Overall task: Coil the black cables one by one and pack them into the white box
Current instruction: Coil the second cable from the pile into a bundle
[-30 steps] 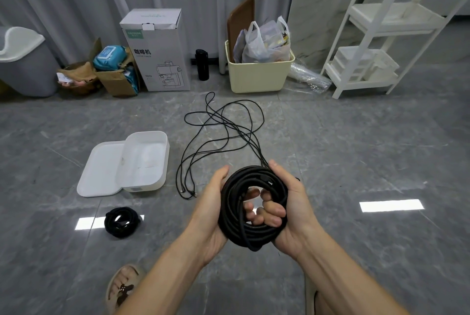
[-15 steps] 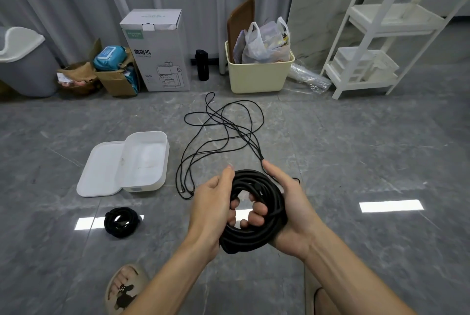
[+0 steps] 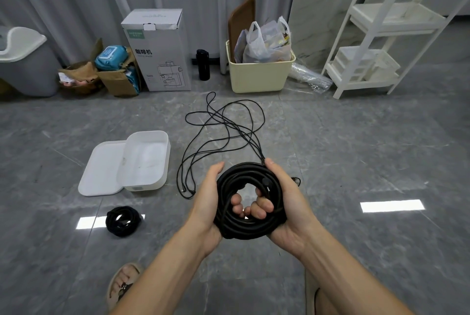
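Observation:
I hold a thick coil of black cable point(image 3: 250, 224) in front of me with both hands. My left hand point(image 3: 206, 203) cups its left side, fingertips showing through the coil's hole. My right hand point(image 3: 288, 203) grips the right side, fingers curled through the middle. Loose thin black cables point(image 3: 221, 134) sprawl on the floor beyond my hands. A small coiled black cable point(image 3: 123, 220) lies on the floor at the lower left. The open white box point(image 3: 162, 175) stands left of the loose cables, its lid point(image 3: 101, 169) lying beside it.
Along the back wall stand a grey bin point(image 3: 24, 60), a cardboard appliance box point(image 3: 157, 50), a black bottle point(image 3: 203, 64), a cream tub point(image 3: 259, 74) with bags and a white shelf rack point(image 3: 376, 47). My sandalled foot point(image 3: 122, 286) is at the bottom left.
The coil was turned edge-on half a second ago and now faces me flat again. My left thumb has come off the top of the coil.

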A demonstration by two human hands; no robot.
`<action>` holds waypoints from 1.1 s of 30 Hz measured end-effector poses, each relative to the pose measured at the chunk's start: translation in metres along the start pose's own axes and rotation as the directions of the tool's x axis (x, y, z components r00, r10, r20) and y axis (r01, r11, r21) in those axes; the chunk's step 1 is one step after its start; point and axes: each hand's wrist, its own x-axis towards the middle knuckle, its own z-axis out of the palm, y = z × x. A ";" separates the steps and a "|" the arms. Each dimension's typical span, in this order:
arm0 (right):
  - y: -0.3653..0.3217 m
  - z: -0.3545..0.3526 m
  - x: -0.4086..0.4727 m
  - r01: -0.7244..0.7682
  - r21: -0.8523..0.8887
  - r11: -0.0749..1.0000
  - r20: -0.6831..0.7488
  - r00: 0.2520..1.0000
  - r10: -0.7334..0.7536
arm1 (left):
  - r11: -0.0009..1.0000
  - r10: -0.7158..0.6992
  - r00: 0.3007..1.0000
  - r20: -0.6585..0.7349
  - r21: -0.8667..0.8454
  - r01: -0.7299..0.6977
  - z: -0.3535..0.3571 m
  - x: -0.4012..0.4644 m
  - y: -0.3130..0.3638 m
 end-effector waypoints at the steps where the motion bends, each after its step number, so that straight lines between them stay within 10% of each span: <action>1: -0.002 0.001 -0.003 -0.033 -0.022 0.999 0.034 0.999 0.034 | 1.000 0.013 1.000 -0.023 0.005 -0.013 -0.001 0.002 0.000; 8: -0.011 0.003 -0.013 -0.096 -0.275 0.957 0.137 0.981 0.138 | 0.964 0.122 0.991 -0.051 0.245 -0.106 0.002 -0.005 0.002; 19: 0.000 0.003 -0.001 0.039 -0.030 0.999 -0.028 0.999 -0.039 | 0.994 -0.038 0.993 0.111 -0.096 0.049 -0.002 0.001 0.004; 27: -0.012 0.003 -0.012 -0.120 -0.085 0.989 0.252 0.958 0.138 | 0.998 0.012 1.000 0.006 0.060 -0.012 -0.010 0.011 0.005; 33: -0.005 0.002 -0.007 -0.072 -0.174 0.982 0.144 0.985 0.098 | 0.993 0.075 0.997 0.031 0.089 -0.078 -0.003 0.003 0.005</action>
